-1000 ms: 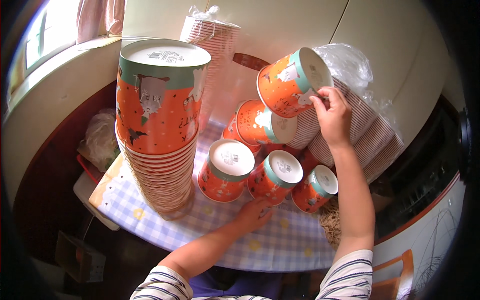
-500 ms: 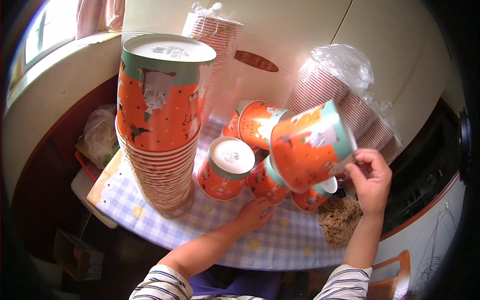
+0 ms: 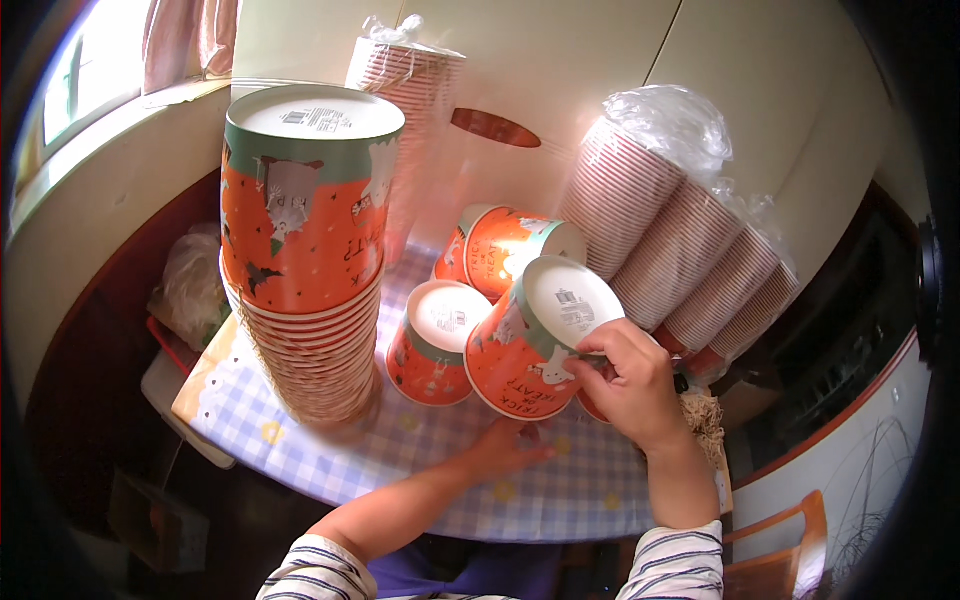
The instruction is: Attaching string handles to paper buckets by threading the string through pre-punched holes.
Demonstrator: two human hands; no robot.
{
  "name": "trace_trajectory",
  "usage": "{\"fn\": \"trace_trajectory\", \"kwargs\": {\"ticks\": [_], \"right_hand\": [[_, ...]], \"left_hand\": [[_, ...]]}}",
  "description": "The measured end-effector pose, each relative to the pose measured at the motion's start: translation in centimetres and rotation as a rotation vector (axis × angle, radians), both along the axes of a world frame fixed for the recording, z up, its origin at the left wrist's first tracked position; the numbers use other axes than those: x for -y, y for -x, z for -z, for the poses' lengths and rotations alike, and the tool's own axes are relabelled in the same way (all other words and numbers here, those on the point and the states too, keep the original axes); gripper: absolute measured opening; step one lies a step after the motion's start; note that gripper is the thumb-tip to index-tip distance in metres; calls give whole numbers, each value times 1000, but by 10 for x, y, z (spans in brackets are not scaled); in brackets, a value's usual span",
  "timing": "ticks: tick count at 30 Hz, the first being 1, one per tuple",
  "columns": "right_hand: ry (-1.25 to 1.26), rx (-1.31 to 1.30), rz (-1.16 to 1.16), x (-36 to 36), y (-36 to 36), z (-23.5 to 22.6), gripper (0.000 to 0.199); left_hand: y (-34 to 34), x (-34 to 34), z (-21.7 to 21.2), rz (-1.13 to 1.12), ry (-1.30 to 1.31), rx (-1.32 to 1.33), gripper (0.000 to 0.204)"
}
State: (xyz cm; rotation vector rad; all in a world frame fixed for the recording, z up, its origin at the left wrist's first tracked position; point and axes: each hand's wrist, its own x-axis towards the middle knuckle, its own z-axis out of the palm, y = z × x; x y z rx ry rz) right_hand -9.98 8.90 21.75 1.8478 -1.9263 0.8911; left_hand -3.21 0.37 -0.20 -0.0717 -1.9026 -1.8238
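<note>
The left hand (image 3: 510,450) lies low on the checked tablecloth (image 3: 330,450) at about 6 o'clock, mostly hidden beneath the orange paper tub (image 3: 535,335) held above it, so how far its fingers are spread cannot be told. The right hand (image 3: 625,380) comes in from 5 o'clock and is curled around that tub, thumb and fingertips on its white base and lower rim; the tub lies tilted, base toward the camera, near the middle of the table. Any tub behind the right hand is covered, apart from a sliver of orange by the wrist. Compared with half a second ago the held tub has swung from the right hand's upper left, mouth-down and higher, to a lower spot closer to the table's centre, and the hand has followed it inward; the left hand has hardly shifted. Counted: one tub in hand, one upturned tub (image 3: 440,345) standing base-up at its left, one tub on its side (image 3: 500,250) behind, toward 12 o'clock (a further one may be hidden). One tall stack of nested tubs (image 3: 305,250) rises at 9 o'clock. Four bagged sleeves of ribbed cups (image 3: 680,250) lean at 2 o'clock, and one more bagged sleeve (image 3: 410,90) stands at 11 o'clock, its lower part blurred.
</note>
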Motion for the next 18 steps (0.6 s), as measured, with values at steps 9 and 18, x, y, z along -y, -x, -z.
{"fn": "trace_trajectory", "kwargs": {"ticks": [9, 18], "right_hand": [[-38, 458, 89, 65, 86, -38, 37], [-423, 491, 340, 161, 148, -10, 53]], "left_hand": [[-16, -11, -4, -174, -282, -72, 26], [-16, -14, -6, -312, 24, -102, 33]]}}
